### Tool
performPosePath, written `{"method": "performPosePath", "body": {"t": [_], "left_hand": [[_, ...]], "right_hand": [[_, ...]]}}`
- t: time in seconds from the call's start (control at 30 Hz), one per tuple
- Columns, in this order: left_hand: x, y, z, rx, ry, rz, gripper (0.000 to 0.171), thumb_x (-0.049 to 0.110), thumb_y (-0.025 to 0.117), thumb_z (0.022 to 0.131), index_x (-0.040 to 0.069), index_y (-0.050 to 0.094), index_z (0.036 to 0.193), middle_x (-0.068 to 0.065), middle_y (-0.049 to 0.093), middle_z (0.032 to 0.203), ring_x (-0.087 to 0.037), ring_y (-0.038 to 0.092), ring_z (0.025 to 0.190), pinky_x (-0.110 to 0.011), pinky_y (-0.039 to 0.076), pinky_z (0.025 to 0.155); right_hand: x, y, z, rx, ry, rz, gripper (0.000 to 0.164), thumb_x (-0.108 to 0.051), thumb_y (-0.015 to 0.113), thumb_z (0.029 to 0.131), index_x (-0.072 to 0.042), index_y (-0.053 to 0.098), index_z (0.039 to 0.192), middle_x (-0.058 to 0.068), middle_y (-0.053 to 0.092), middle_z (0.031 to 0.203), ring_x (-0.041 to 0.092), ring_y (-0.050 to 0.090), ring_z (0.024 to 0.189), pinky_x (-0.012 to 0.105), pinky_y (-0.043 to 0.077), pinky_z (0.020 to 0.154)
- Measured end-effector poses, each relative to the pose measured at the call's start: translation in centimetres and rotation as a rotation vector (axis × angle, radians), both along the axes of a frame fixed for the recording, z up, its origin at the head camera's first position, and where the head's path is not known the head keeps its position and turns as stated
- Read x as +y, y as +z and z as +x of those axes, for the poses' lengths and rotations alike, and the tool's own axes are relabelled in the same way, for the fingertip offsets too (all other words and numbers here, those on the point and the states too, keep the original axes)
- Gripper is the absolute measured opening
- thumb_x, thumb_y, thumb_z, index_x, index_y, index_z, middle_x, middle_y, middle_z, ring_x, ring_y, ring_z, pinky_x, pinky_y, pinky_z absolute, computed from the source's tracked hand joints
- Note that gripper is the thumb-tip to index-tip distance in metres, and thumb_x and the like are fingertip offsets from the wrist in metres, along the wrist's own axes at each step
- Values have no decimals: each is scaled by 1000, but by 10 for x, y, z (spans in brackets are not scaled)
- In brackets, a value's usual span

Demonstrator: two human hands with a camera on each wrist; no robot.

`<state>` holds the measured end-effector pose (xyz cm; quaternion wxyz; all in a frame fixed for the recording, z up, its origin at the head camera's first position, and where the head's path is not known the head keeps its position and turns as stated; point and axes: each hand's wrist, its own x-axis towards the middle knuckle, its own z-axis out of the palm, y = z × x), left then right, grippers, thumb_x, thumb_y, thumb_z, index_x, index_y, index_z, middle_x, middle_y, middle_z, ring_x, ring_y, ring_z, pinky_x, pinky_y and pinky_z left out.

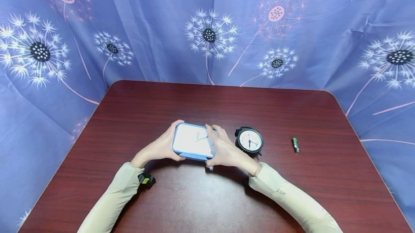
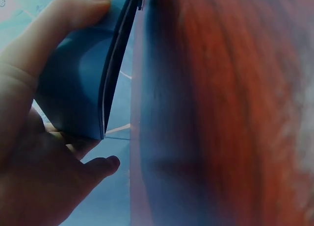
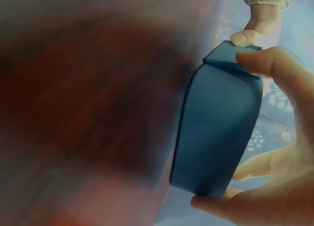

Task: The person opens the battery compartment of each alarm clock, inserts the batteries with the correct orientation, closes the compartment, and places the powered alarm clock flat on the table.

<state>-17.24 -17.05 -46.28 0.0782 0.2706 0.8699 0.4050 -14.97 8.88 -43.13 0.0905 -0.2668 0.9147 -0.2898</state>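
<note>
Both hands hold a blue rectangular desk clock (image 1: 193, 140) with a white face turned upward, over the middle of the table. My left hand (image 1: 163, 144) grips its left end, thumb along the near side and fingers round the far side. At the right end, my right hand (image 1: 225, 148) grips the body and covers part of the face. In the right wrist view, the blue casing (image 3: 218, 123) sits between thumb and fingers. The left wrist view shows the thumb pressing on the casing (image 2: 78, 79). Just right of the right hand is a round black alarm clock (image 1: 250, 140).
A small green battery (image 1: 296, 144) lies farther right on the dark red wooden table (image 1: 324, 182). A small black device (image 1: 147, 180) with a yellow label is at the left cuff. Behind the table hangs a blue curtain (image 1: 168, 20) with dandelion prints.
</note>
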Motion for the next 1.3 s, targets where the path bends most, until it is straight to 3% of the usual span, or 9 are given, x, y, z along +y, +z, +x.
{"method": "performPosePath", "body": {"t": [0.23, 0.7, 1.3], "left_hand": [[1, -1, -1, 25, 1, -36, 123, 22, 92, 54, 2, 15, 149, -16, 44, 133, -26, 45, 120, -47, 39, 102], [2, -4, -2, 64, 0, -151, 120, 22, 92, 50, -5, 21, 143, -21, 41, 133, -28, 44, 121, -46, 37, 106], [2, 1, 0, 92, 9, -201, 118, 29, 93, 51, -1, 25, 142, -17, 43, 132, -26, 44, 121, -44, 40, 103]], "right_hand": [[-7, 2, -4, 13, 6, 85, 117, -21, 90, 61, -1, 20, 153, 30, 25, 150, 41, 25, 140, 49, 36, 109], [-17, 6, -5, -51, 1, 206, 119, -27, 90, 63, -2, 17, 153, 28, 22, 153, 38, 22, 143, 47, 33, 113], [-8, 2, -7, -69, 65, 159, 110, -29, 84, 71, -4, 17, 154, 28, 14, 156, 40, 12, 147, 53, 22, 116]]}}
